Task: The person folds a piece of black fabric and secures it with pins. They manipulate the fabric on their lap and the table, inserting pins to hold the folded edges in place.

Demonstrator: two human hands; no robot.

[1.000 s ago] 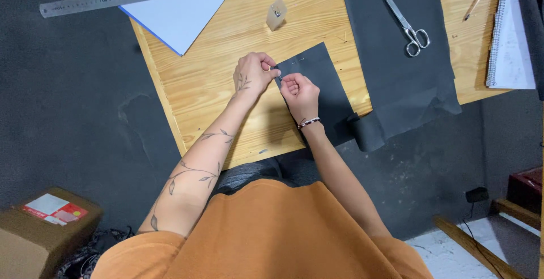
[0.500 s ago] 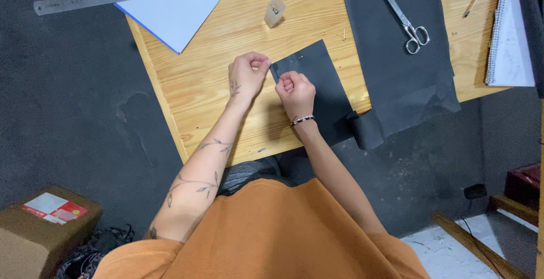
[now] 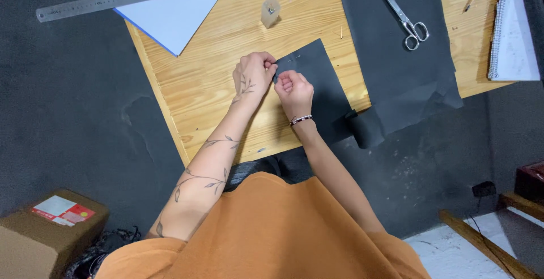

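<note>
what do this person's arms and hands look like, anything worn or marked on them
Both arms are bare below short orange sleeves. The left hand carries a small leaf tattoo on its back, and a leafy vine tattoo winds along that forearm. The right hand is unmarked, with a thin beaded bracelet at the wrist. No gloves.

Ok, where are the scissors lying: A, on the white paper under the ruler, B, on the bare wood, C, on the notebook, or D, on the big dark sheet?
D: the scissors lie on the big dark sheet, apart from both hands, which pinch the smaller dark piece.
</note>
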